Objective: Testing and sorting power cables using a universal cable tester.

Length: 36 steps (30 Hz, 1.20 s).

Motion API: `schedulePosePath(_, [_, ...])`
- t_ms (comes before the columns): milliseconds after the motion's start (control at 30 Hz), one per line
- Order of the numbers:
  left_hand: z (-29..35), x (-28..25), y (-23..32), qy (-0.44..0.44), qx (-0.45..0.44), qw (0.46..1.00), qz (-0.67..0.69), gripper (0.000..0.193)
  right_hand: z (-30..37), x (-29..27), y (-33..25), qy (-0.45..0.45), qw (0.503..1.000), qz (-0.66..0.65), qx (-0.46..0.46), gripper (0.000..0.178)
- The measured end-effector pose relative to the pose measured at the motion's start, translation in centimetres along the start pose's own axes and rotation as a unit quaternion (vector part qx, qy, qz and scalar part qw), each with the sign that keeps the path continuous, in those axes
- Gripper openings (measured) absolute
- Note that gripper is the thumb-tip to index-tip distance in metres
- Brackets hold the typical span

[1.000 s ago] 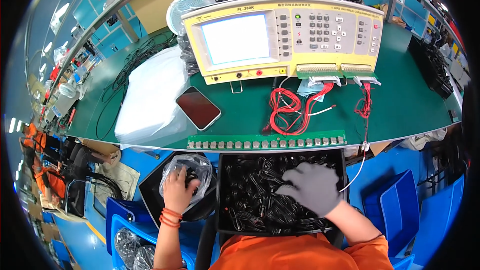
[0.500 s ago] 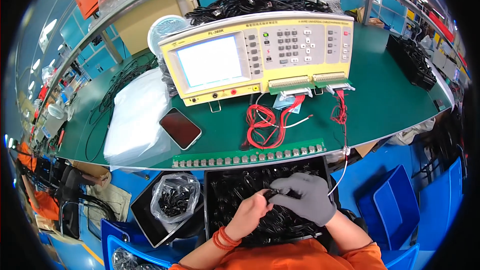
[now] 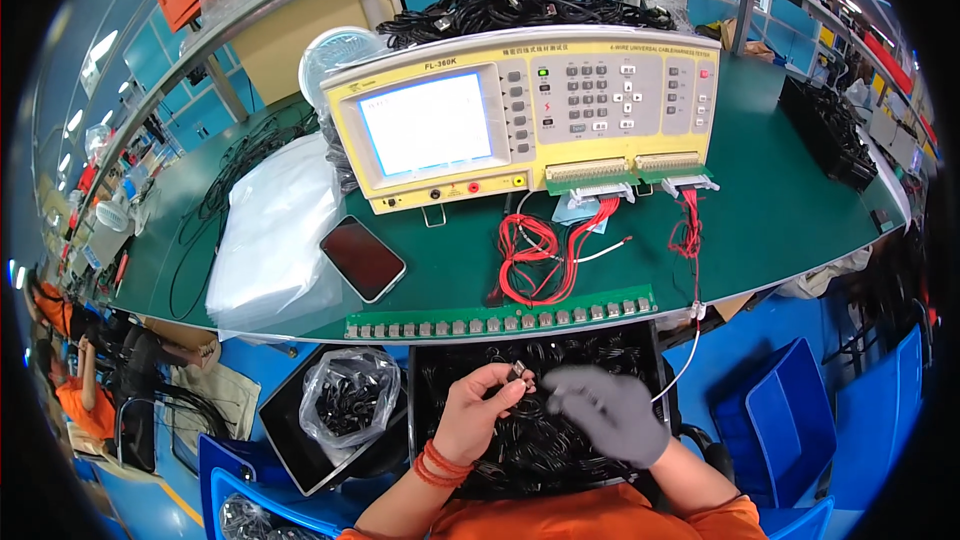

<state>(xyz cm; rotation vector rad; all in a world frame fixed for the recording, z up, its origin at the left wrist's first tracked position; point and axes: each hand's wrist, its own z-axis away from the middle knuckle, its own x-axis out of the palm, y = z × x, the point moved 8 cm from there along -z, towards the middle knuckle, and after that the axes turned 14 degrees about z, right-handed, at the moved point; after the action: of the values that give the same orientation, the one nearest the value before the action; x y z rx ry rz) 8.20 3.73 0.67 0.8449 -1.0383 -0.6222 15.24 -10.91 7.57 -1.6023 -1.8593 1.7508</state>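
Between the thumb and fingers of my left hand [image 3: 477, 408] is a cable's USB plug [image 3: 517, 371], its metal end pointing up. That hand is closed on it, above a black tray [image 3: 657, 350] filled with coiled black cables [image 3: 545, 450]. My right hand [image 3: 608, 418], in a grey glove, hovers just to the right, apart from the left. Motion smears its fingers, so whether they hold anything is unclear. Beyond both hands, a green circuit board strip [image 3: 500, 322] with a row of metal sockets lies along the table's front edge.
A yellow cable tester [image 3: 540, 130] with a lit screen stands on the green table [image 3: 770, 210], with red wires [image 3: 535, 255] in front. To the left lie a phone [image 3: 363, 258] and plastic sheets [image 3: 270, 230]. A bag of cables [image 3: 350, 400] and a blue bin [image 3: 775, 420] flank the tray.
My hands have moved apart; the left has shifted left and raised the plug into sight. Text now shows faintly on the tester's screen, blank before. The view has shifted slightly.
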Motion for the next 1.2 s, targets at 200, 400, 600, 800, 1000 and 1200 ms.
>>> schedulePosePath(200, [0.0, 0.7, -0.4, -0.070, 0.010, 0.996, 0.050, 0.019, -0.4, 1.2, 2.0, -0.030, 0.999, -0.026, 0.026, 0.011])
schedulePosePath(400, [0.1, 1.0, 0.5, -0.096, 0.026, 0.994, -0.047, 0.018, -0.7, 1.0, 1.4, -0.057, 0.998, -0.019, -0.002, 0.011])
schedulePosePath(600, [0.0, 1.5, 0.4, -0.105, 0.013, 0.988, -0.113, 0.016, -0.6, 1.7, 1.7, -0.078, 0.995, -0.068, -0.001, 0.011])
schedulePosePath(800, [0.5, 2.6, -0.2, -0.142, 0.038, 0.976, -0.160, 0.014, -2.3, 1.4, 2.0, -0.081, 0.995, -0.046, 0.017, 0.012])
schedulePosePath(1000, [-0.1, 2.8, 2.1, -0.053, 0.288, 0.868, -0.401, 0.025, -3.6, 1.1, 0.7, -0.012, 0.995, 0.093, -0.026, 0.009])
schedulePosePath(1200, [-3.4, 0.6, 1.6, 0.046, 0.199, 0.913, -0.353, 0.034, -3.4, 1.5, 3.0, 0.034, 0.997, 0.071, 0.003, 0.010])
